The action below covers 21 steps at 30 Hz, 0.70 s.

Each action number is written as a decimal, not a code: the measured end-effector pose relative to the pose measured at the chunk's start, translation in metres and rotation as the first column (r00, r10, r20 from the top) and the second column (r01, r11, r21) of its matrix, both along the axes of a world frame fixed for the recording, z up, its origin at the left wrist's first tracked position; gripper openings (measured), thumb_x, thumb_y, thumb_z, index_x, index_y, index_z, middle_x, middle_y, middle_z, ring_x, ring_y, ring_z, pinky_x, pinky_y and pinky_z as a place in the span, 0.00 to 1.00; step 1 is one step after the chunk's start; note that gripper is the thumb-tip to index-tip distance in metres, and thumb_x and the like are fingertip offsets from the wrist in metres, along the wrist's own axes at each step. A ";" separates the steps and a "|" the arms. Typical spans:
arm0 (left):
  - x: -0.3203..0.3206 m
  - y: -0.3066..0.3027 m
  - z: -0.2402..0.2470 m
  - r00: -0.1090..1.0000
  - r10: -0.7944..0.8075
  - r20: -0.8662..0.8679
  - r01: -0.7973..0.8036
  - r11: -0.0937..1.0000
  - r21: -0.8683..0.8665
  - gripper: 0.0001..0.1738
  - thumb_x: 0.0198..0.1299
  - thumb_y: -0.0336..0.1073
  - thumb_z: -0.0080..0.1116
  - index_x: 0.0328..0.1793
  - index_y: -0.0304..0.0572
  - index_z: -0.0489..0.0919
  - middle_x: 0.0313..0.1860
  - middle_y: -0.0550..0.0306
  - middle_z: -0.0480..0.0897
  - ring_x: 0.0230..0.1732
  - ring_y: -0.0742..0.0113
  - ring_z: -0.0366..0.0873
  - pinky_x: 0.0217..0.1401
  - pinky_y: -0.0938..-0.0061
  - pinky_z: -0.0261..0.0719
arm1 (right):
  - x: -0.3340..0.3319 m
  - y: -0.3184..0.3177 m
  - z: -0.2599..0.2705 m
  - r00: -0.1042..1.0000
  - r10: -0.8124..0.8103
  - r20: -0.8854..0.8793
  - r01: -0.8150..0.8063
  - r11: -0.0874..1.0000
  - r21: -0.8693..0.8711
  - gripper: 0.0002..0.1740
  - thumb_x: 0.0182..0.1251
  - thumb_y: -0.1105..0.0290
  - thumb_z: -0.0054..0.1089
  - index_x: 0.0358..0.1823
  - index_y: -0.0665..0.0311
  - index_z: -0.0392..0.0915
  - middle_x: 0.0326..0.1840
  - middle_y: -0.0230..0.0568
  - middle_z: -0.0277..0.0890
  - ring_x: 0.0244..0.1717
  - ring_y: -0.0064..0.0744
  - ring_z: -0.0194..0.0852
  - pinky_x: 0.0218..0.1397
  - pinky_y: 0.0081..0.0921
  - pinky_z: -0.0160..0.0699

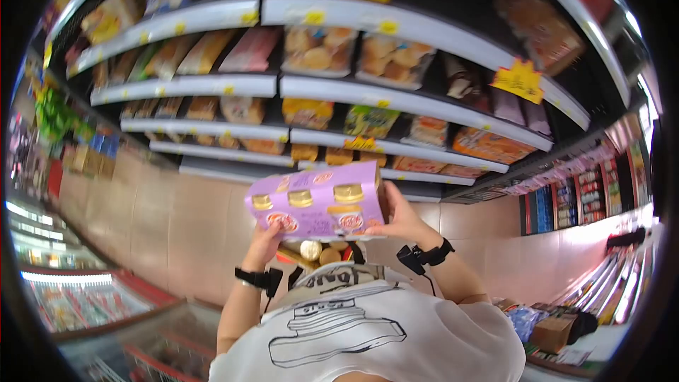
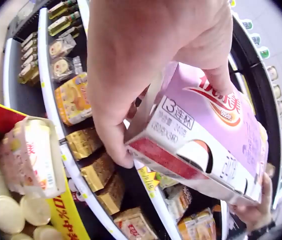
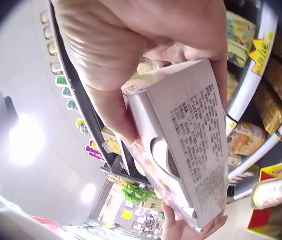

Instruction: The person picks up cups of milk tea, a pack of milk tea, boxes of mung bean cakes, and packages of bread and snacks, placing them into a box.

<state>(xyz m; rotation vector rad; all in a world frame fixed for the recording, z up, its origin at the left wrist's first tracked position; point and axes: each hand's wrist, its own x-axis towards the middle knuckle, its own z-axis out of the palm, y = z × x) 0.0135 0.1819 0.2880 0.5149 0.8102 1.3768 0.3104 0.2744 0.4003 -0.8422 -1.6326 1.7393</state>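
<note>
A purple cardboard three-pack of gold-lidded cups (image 1: 318, 201) is held up in front of the shop shelves. My left hand (image 1: 263, 239) grips its left end, and the left wrist view shows the thumb and fingers (image 2: 116, 145) wrapped round the pack (image 2: 216, 135). My right hand (image 1: 403, 219) holds the right end. Seen from the right wrist, the fingers (image 3: 111, 115) clamp the grey printed side of the pack (image 3: 191, 135), with the other hand (image 3: 186, 227) at the far end.
White shelves (image 1: 339, 99) carry bagged breads and snacks. A yellow price tag (image 1: 520, 79) hangs at the right. A basket holding another pack and loose cups (image 2: 16, 200) sits below. A chest freezer (image 1: 85, 304) stands at the lower left; boxes (image 1: 552, 329) lie at the lower right.
</note>
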 end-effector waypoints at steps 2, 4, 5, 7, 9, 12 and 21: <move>0.012 0.013 0.024 0.999 -0.030 -0.043 0.033 0.997 0.067 0.33 0.56 0.39 0.59 0.66 0.39 0.59 0.60 0.55 0.70 0.61 0.61 0.68 0.65 0.62 0.63 | 0.019 0.004 0.004 1.000 -0.011 -0.001 0.011 0.996 0.086 0.56 0.34 0.67 0.80 0.64 0.69 0.50 0.64 0.44 0.57 0.66 0.31 0.52 0.68 0.28 0.48; 0.024 0.026 0.048 0.995 -0.053 -0.089 0.064 0.989 0.130 0.34 0.55 0.40 0.61 0.65 0.39 0.60 0.60 0.55 0.70 0.60 0.61 0.68 0.64 0.62 0.64 | 0.033 0.004 0.023 0.998 -0.047 -0.046 0.053 0.988 0.143 0.58 0.33 0.66 0.81 0.65 0.69 0.49 0.65 0.44 0.56 0.66 0.31 0.51 0.69 0.28 0.47; 0.031 0.031 0.059 0.993 -0.049 -0.107 0.064 0.988 0.139 0.35 0.54 0.41 0.62 0.65 0.39 0.60 0.59 0.55 0.71 0.59 0.61 0.69 0.63 0.62 0.66 | 0.039 0.004 0.032 0.993 -0.073 -0.092 0.087 0.984 0.156 0.59 0.31 0.65 0.81 0.65 0.70 0.49 0.65 0.44 0.55 0.66 0.31 0.51 0.69 0.28 0.47; 0.044 0.044 0.079 0.990 -0.049 -0.132 0.070 0.984 0.164 0.36 0.53 0.41 0.64 0.65 0.38 0.61 0.58 0.56 0.72 0.58 0.61 0.71 0.61 0.63 0.67 | 0.053 0.006 0.045 0.984 -0.102 -0.148 0.128 0.975 0.183 0.60 0.30 0.64 0.82 0.65 0.70 0.49 0.65 0.43 0.55 0.66 0.31 0.51 0.69 0.28 0.48; 0.055 0.059 0.096 0.978 -0.089 -0.190 0.129 0.969 0.211 0.38 0.50 0.43 0.66 0.64 0.38 0.62 0.57 0.56 0.73 0.56 0.62 0.72 0.60 0.63 0.68 | 0.071 0.007 0.055 0.972 -0.204 -0.118 0.230 0.930 0.287 0.62 0.28 0.64 0.83 0.65 0.69 0.49 0.64 0.43 0.56 0.66 0.31 0.51 0.68 0.28 0.48; 0.071 0.083 0.116 0.969 -0.070 -0.235 0.134 0.954 0.269 0.37 0.47 0.40 0.69 0.62 0.37 0.64 0.55 0.57 0.74 0.55 0.65 0.73 0.57 0.68 0.69 | 0.090 0.007 0.075 0.940 -0.270 -0.208 0.328 0.881 0.340 0.60 0.28 0.65 0.83 0.64 0.67 0.50 0.62 0.41 0.58 0.64 0.30 0.54 0.67 0.28 0.52; 0.138 0.159 0.228 0.940 -0.059 -0.337 0.226 0.847 0.482 0.38 0.49 0.36 0.67 0.65 0.38 0.60 0.58 0.55 0.70 0.57 0.67 0.69 0.60 0.70 0.67 | 0.148 0.015 0.134 0.714 -0.511 -0.478 0.669 0.699 0.253 0.45 0.37 0.76 0.74 0.60 0.69 0.59 0.55 0.41 0.68 0.55 0.31 0.68 0.57 0.28 0.69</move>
